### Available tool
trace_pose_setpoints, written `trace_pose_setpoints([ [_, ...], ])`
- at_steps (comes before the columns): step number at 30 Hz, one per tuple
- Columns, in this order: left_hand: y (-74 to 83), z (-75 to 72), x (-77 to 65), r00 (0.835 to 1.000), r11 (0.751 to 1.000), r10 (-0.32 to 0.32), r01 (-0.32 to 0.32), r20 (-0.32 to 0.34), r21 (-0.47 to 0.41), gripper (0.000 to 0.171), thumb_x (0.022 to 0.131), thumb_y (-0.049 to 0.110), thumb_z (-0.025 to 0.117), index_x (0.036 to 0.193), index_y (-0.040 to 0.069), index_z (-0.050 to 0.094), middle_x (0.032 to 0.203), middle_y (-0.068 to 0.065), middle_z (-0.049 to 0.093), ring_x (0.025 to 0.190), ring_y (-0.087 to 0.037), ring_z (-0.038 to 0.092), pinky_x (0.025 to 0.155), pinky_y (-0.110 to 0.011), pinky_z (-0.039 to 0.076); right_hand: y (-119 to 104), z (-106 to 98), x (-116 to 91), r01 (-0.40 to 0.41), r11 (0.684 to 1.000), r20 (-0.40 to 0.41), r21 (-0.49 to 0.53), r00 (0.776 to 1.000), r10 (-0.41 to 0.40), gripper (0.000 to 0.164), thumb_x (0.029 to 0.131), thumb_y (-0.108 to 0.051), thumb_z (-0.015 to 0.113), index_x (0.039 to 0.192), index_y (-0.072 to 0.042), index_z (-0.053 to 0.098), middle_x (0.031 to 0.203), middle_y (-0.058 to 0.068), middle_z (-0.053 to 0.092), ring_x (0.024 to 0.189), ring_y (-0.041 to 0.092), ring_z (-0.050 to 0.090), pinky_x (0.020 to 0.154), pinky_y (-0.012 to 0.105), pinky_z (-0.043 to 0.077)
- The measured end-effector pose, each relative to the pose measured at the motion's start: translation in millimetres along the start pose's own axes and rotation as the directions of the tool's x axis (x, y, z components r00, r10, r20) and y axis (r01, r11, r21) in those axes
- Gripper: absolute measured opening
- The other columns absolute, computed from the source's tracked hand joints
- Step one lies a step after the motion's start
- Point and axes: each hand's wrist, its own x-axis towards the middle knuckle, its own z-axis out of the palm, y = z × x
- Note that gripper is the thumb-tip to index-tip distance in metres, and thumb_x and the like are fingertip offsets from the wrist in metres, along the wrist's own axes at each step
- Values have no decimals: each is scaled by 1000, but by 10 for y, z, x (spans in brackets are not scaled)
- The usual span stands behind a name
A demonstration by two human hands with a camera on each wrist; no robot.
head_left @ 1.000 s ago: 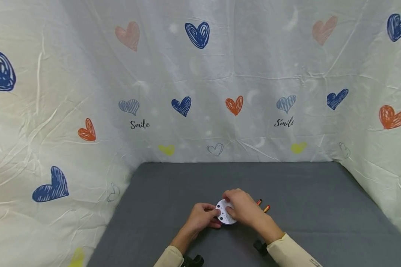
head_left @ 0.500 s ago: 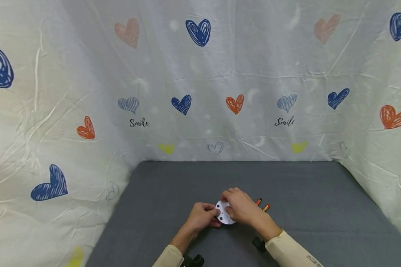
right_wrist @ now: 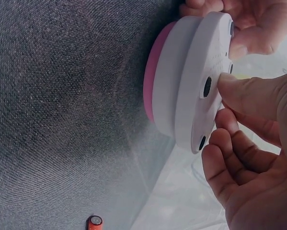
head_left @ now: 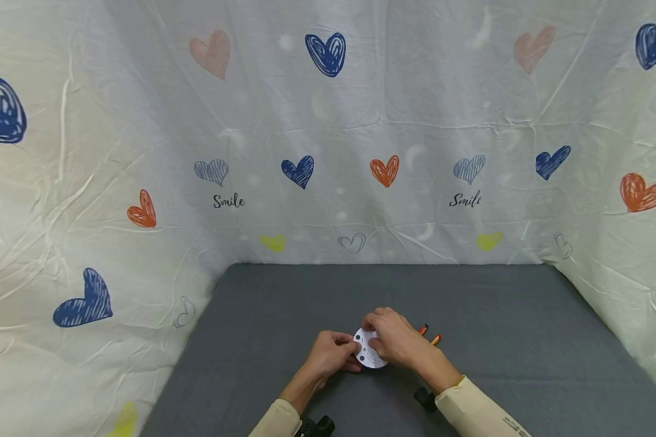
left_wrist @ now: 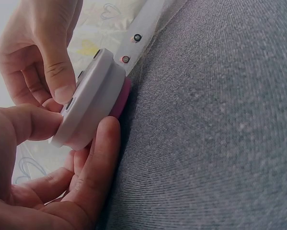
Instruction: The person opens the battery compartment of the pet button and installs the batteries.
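Note:
A round white device (head_left: 373,358) with a pink base (right_wrist: 155,72) lies close over the grey cloth. Its upper face carries black round pads (right_wrist: 207,86) and a patch of small holes. My left hand (head_left: 330,353) pinches its near-left edge, thumb on the face and fingers beneath, as the left wrist view shows. From the right, my right hand (head_left: 396,340) holds the device, with its thumb (right_wrist: 244,91) pressing on the face beside a black pad and its fingers curled at the far edge. Part of the face is hidden under that hand.
Two small batteries, one red (head_left: 423,329) and one yellowish (head_left: 435,340), lie just beyond my right hand. Grey cloth (head_left: 284,303) covers the table. A white curtain (head_left: 415,121) printed with hearts hangs behind and at both sides.

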Motion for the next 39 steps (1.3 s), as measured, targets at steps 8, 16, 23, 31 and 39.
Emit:
trace_pose_setpoints([
  [8, -19, 2, 10, 1000, 1000, -13, 13, 2, 11, 25, 99, 2, 70, 119, -14, 71, 97, -17, 77, 73, -22, 79, 67, -37, 71, 13, -6, 14, -12, 1000, 19, 21, 1000, 11, 20, 92, -4, 82, 111, -8, 77, 104, 6, 71, 97, 23, 66, 82, 42, 62],
  [16, -23, 1, 8, 1000, 999, -25, 26, 5, -24, 24, 99, 2, 70, 117, -14, 71, 95, -15, 77, 70, -19, 78, 66, -34, 71, -1, 26, -12, 3, 999, -19, 38, 1000, -2, 15, 98, -4, 79, 112, -8, 83, 103, 3, 66, 94, 18, 61, 77, 33, 58],
  [23, 5, -3, -8, 1000, 999, -25, 25, 4, -42, 25, 98, 2, 70, 118, -14, 71, 96, -16, 77, 69, -18, 77, 65, -32, 71, -8, 102, -19, -16, 1000, -96, 17, 995, 18, 14, 102, -8, 76, 109, -14, 87, 99, -2, 64, 86, 13, 63, 71, 26, 59],
  [31, -8, -2, 4, 1000, 998, -26, 26, -6, -52, 27, 98, 2, 71, 120, -14, 70, 95, -15, 77, 69, -19, 77, 66, -33, 71, 21, -28, -16, -50, 995, -113, 92, 992, 60, 16, 101, -1, 74, 109, -8, 86, 100, 2, 68, 92, 19, 71, 78, 32, 65],
  [39, -40, -3, 23, 1000, 997, -28, 27, -9, -75, 27, 98, 1, 70, 119, -15, 69, 91, -13, 76, 67, -17, 76, 65, -31, 70, 322, -337, -94, -132, 990, -149, 38, 979, 137, 14, 100, -1, 74, 106, -7, 85, 102, 5, 72, 91, 19, 72, 78, 36, 65],
])
